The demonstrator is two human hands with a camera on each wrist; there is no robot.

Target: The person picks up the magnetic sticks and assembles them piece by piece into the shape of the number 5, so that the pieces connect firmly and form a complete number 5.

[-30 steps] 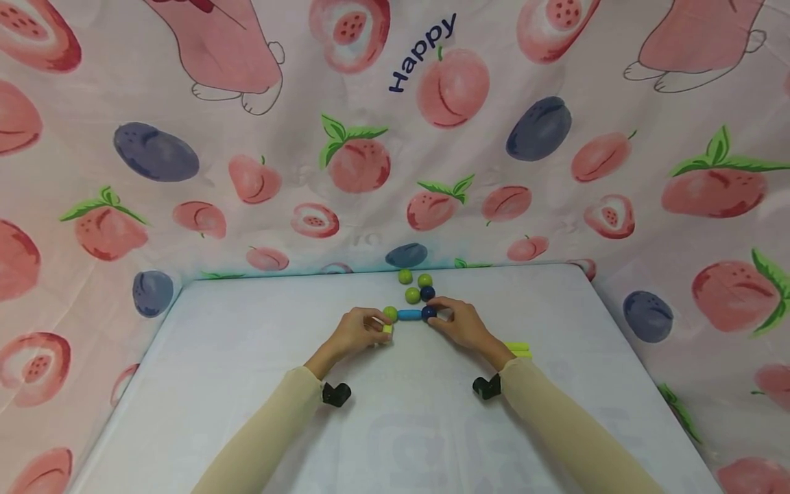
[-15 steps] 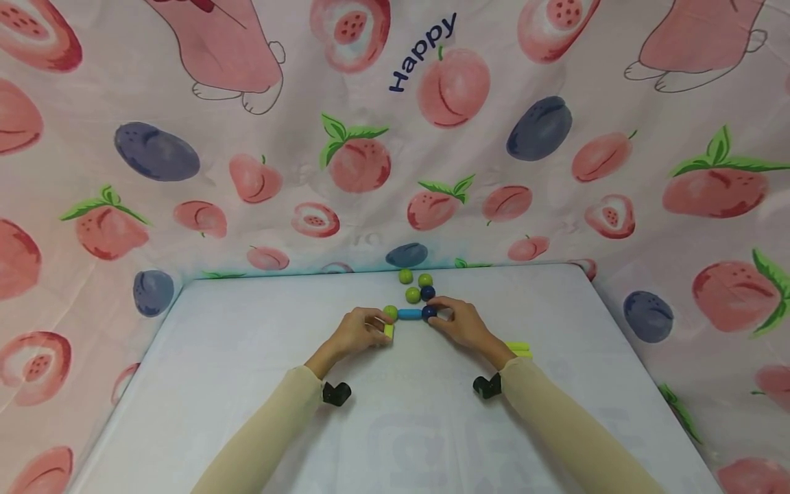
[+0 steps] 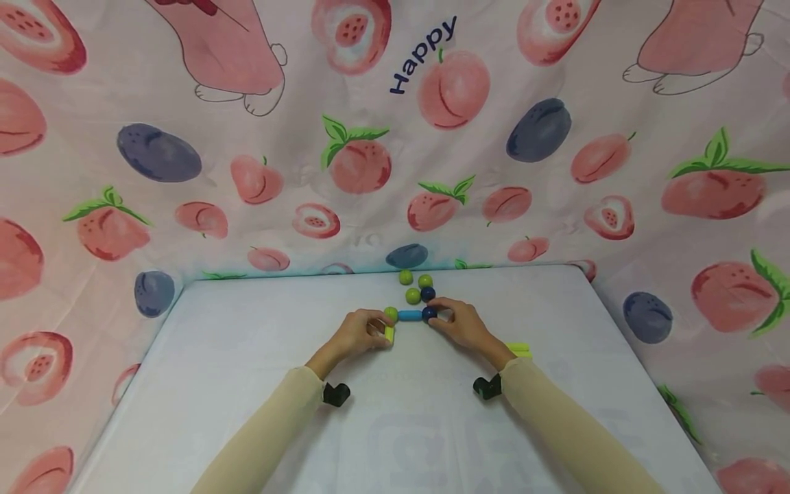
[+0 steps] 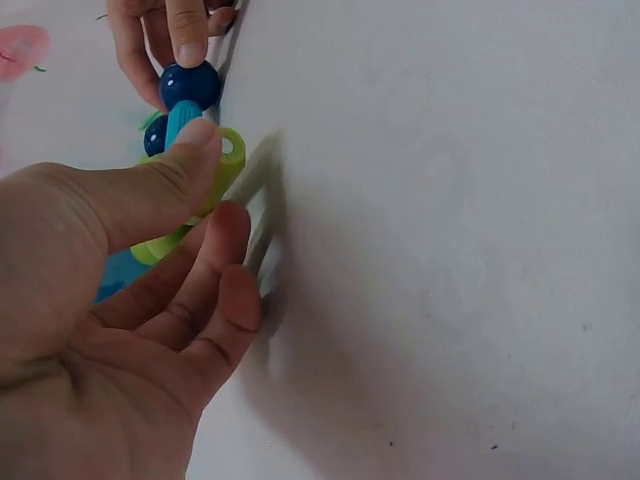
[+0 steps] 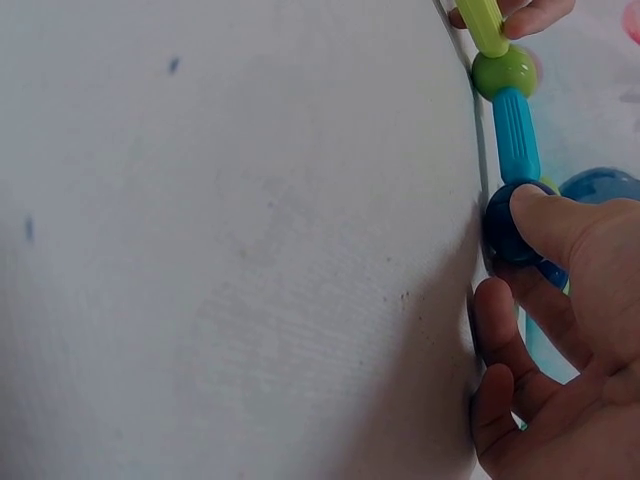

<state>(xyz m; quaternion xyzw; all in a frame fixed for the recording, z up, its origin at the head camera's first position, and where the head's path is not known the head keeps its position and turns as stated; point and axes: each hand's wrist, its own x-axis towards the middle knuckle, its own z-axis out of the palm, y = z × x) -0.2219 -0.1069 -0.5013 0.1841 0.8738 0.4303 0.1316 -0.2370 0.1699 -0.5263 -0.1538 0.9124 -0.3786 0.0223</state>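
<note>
In the head view a light-blue rod (image 3: 410, 315) joins a green ball (image 3: 391, 314) to a dark blue ball (image 3: 428, 314). My left hand (image 3: 361, 331) pinches a yellow-green rod (image 3: 389, 334) that meets the green ball and points towards me. The left wrist view shows the thumb over this rod (image 4: 231, 150), its hollow end facing out. My right hand (image 3: 459, 322) holds the dark blue ball between thumb and fingers, the thumb lying on the ball (image 5: 507, 225) in the right wrist view.
Behind the joined pieces lie several loose balls: green ones (image 3: 413, 296) and a dark blue one (image 3: 428, 293). Yellow-green rods (image 3: 518, 348) lie by the right wrist. A fruit-printed cloth (image 3: 370, 158) rises behind the white table (image 3: 247, 343).
More of the yellow-green rod's length shows below my left fingers than a second ago. The right hand and the dark blue ball have stayed in place.
</note>
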